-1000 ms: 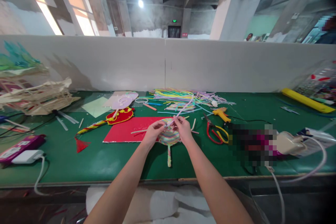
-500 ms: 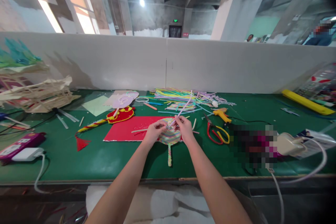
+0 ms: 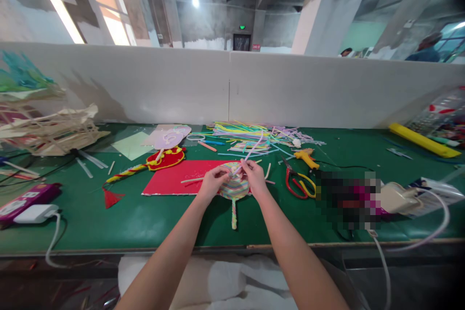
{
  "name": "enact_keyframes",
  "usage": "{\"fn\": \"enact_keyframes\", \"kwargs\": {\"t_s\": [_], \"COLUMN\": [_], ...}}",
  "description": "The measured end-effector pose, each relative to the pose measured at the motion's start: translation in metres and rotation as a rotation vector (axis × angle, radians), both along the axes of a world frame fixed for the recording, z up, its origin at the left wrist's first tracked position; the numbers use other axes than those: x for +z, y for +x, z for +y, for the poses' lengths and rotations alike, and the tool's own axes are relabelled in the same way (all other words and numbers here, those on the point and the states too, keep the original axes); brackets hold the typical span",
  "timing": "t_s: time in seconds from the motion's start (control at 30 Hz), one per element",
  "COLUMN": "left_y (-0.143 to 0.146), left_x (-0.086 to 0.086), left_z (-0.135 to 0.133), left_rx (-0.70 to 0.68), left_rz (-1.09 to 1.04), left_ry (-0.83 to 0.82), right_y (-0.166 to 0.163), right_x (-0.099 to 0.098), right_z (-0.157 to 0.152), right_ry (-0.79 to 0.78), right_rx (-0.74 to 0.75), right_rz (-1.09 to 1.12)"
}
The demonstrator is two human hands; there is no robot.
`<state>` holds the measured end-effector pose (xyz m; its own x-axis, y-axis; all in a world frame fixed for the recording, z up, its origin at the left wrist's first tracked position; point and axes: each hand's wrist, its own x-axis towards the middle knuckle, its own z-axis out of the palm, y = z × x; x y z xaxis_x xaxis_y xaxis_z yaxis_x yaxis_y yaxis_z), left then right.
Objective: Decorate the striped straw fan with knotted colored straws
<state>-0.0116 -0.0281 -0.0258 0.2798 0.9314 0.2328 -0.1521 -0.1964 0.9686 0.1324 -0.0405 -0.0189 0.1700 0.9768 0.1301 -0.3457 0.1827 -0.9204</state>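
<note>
A round pastel-striped fan [image 3: 234,190], seemingly made of pipe cleaners, lies before me with its short wrapped handle [image 3: 234,215] pointing toward me. Over the fan's upper part, my right hand [image 3: 253,177] pinches a lilac pipe cleaner [image 3: 255,146], whose long end rises up and to the right. My left hand [image 3: 214,181] is closed at the fan's upper left, its fingertips near the strip's lower end. What sits between those left fingers is too small to make out. Beneath the fan is a red board [image 3: 174,178].
Loose pipe cleaners [image 3: 240,131] lie in a pile behind the hands. Scissors [image 3: 300,184] and a yellow glue gun [image 3: 307,159] are to the right. A red fan with a tassel [image 3: 165,159] rests at left, near a purple power strip [image 3: 31,201]. A white partition [image 3: 163,87] closes off the back.
The hands, fan and lilac pipe cleaner hold almost the same pose. The whole view has shifted very slightly, and a person beyond the partition at far right has moved.
</note>
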Motion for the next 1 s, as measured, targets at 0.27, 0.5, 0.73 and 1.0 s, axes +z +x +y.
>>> {"fn": "enact_keyframes", "kwargs": {"t_s": [0.27,0.5,0.73,1.0], "left_y": [0.0014,-0.0005,-0.0015,-0.0003], "left_x": [0.0029,0.0019,0.0026,0.0004], "left_z": [-0.0029,-0.002,-0.0023,-0.0029], "left_rx": [-0.035,-0.02,-0.011,-0.095], "left_rz": [0.004,0.017,0.092,0.195], "left_ry": [0.002,-0.002,-0.01,0.003], "right_y": [0.0002,0.0002,-0.0006,0.001], "right_x": [-0.0032,-0.004,-0.0033,-0.0039], "right_z": [0.0011,0.0011,0.0013,0.0014], "right_ry": [-0.015,-0.023,-0.031,0.006], "right_rx": [0.008,0.014,0.023,0.003], "right_rz": [-0.007,-0.029,-0.046,-0.092]}}
